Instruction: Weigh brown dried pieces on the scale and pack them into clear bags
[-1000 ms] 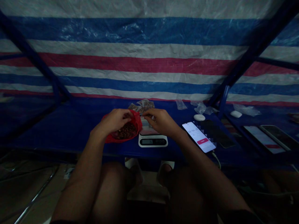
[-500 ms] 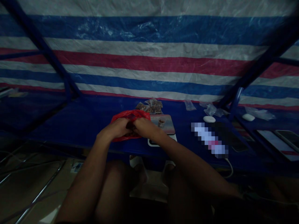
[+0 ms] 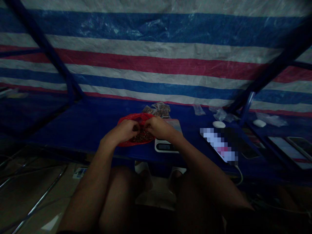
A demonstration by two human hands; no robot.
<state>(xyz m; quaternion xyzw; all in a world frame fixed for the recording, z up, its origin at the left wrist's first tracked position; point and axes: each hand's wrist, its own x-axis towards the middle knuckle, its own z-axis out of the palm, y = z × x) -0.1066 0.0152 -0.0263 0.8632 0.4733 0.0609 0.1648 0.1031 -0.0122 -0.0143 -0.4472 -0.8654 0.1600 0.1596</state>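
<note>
An open red plastic bag [image 3: 133, 116] lies on the blue table, with small reddish-brown dried pieces [image 3: 141, 136] inside. Over its left part is my left hand [image 3: 128, 128], fingers curled into a pinch. My right hand [image 3: 157, 126] reaches in from the right side, its fingers closed too. Whatever is between the fingers is too small and dark to make out. Beside the bag stands a white kitchen scale [image 3: 168, 148] with a lit display, partly covered by my right hand and forearm. No cup shows on its plate from here.
Clear bags of brown pieces [image 3: 161, 110] lie behind the red bag. To the right are a small clear bag [image 3: 199, 110], a white rounded case [image 3: 218, 124] and a blurred-out phone [image 3: 214, 143] with a cable. Blue metal posts [image 3: 55, 61] and a striped sheet [image 3: 156, 65] stand behind.
My hands have moved apart, showing more of the pieces in the bag. My right hand has shifted right, uncovering the scale's display and hiding the small cup seen on its plate before.
</note>
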